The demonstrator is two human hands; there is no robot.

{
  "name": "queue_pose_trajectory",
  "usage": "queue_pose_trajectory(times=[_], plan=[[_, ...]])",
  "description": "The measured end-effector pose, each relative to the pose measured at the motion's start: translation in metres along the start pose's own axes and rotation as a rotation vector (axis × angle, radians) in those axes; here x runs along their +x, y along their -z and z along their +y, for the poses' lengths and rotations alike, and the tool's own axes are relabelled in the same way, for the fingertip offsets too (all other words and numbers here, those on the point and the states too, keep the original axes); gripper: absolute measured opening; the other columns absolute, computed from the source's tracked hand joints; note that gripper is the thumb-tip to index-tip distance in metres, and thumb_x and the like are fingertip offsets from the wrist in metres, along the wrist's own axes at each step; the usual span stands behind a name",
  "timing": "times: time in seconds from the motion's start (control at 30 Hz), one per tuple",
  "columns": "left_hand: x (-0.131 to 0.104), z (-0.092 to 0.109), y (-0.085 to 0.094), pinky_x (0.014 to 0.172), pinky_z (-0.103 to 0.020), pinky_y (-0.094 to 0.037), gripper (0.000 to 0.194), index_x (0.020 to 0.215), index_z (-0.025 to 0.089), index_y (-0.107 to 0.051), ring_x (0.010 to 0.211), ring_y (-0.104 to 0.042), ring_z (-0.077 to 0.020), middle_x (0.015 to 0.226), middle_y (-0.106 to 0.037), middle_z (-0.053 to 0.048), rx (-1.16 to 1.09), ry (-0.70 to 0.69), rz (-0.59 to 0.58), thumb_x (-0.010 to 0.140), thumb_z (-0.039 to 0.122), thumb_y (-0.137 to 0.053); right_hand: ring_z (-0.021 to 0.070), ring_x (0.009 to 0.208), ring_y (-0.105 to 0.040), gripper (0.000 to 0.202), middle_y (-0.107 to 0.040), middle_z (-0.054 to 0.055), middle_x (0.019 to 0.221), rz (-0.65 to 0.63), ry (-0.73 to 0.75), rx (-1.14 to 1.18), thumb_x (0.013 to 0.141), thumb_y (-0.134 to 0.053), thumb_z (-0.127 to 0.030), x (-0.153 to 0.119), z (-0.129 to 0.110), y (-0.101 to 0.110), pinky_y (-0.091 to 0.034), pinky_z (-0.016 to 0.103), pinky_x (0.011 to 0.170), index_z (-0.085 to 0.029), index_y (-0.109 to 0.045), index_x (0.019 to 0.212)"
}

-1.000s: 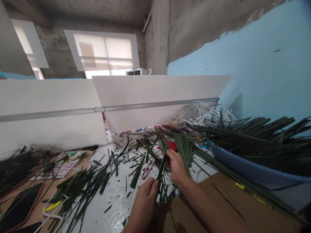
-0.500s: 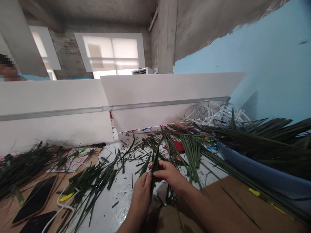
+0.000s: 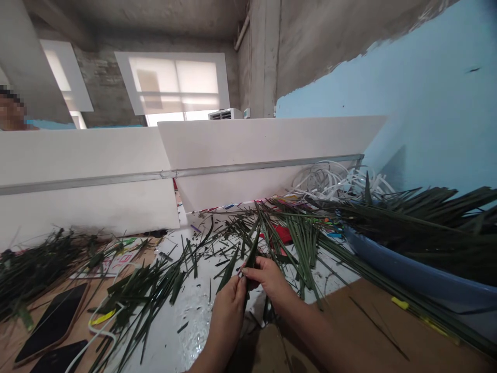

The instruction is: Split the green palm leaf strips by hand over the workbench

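Both hands meet over the near middle of the table, pinching one long dark green leaf (image 3: 253,249) whose tip points up and away. My left hand (image 3: 228,306) is closed round its lower part, thumb against the leaf. From the right, my right hand (image 3: 267,280) grips the same leaf with thumb and fingers just above. The fingertips nearly touch and hide the part between them. Beyond the hands, cut leaf strips (image 3: 305,243) lie in a loose bundle by a red piece (image 3: 282,234). Another pile of leaf strips (image 3: 159,285) is to the left.
A blue basin (image 3: 384,261) heaped with long leaves stands at the right. White plastic strapping (image 3: 324,181) is coiled behind it. A phone (image 3: 52,324) and a white cable (image 3: 93,324) lie at the left. A white partition (image 3: 272,142) rises at the back; a person (image 3: 12,111) is beyond it.
The leaf's tip has swung slightly to the right in my fingers. Both hands keep hold of it at nearly the same spot, and the view has shifted a little.
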State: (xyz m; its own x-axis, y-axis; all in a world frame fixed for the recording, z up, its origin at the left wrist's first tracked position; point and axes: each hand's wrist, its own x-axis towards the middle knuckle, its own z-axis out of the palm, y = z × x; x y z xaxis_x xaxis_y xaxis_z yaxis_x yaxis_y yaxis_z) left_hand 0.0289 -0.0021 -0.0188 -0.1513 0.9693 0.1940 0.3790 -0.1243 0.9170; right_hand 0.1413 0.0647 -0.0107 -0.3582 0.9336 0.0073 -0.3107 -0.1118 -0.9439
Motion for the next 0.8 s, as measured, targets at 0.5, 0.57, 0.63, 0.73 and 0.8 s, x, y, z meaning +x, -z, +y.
queue_pose_trajectory(times=[0.5,0.57,0.63,0.73,0.8], plan=[[-0.005,0.007,-0.001,0.068,-0.030,-0.038,0.038,0.080,0.021,-0.058,0.074,-0.058,-0.0216,0.080,-0.066,-0.006,0.078,0.022,-0.051,0.093,0.047,-0.034,0.0087,0.039,-0.043,0.043,-0.054,-0.004,0.051,-0.002,0.049,-0.127,0.060,-0.077,-0.055,0.006,0.012,0.005,-0.033,0.023,0.038,-0.017,-0.058,0.066],[-0.004,0.005,0.000,0.068,-0.030,-0.040,0.038,0.080,0.020,-0.059,0.075,-0.058,-0.0221,0.081,-0.067,-0.006,0.023,0.040,-0.014,0.092,0.049,-0.037,0.0091,0.043,-0.044,0.046,-0.054,-0.004,0.053,-0.021,0.053,-0.113,0.060,-0.078,-0.057,0.005,0.011,0.005,-0.035,0.023,0.042,-0.016,-0.060,0.067],[-0.002,0.003,0.000,0.071,-0.030,-0.042,0.037,0.082,0.020,-0.060,0.079,-0.059,-0.0228,0.086,-0.068,-0.007,-0.043,0.040,0.025,0.091,0.049,-0.041,0.0096,0.049,-0.047,0.044,-0.056,-0.003,0.057,-0.056,0.050,-0.087,0.059,-0.081,-0.054,0.004,0.009,0.006,-0.038,0.023,0.048,-0.015,-0.064,0.071],[0.000,0.000,0.001,0.075,-0.030,-0.044,0.034,0.082,0.020,-0.061,0.082,-0.059,-0.0228,0.087,-0.068,-0.006,-0.107,0.009,0.036,0.092,0.048,-0.044,0.0108,0.056,-0.050,0.039,-0.061,-0.001,0.064,-0.105,0.047,-0.057,0.057,-0.084,-0.044,0.003,0.005,0.006,-0.041,0.023,0.053,-0.014,-0.068,0.077],[0.000,-0.001,0.001,0.073,-0.030,-0.044,0.035,0.079,0.020,-0.061,0.080,-0.059,-0.0226,0.083,-0.067,-0.005,-0.098,0.002,0.025,0.092,0.048,-0.044,0.0112,0.054,-0.050,0.036,-0.061,-0.001,0.063,-0.094,0.048,-0.050,0.057,-0.082,-0.042,0.002,0.004,0.005,-0.040,0.024,0.051,-0.015,-0.068,0.075]])
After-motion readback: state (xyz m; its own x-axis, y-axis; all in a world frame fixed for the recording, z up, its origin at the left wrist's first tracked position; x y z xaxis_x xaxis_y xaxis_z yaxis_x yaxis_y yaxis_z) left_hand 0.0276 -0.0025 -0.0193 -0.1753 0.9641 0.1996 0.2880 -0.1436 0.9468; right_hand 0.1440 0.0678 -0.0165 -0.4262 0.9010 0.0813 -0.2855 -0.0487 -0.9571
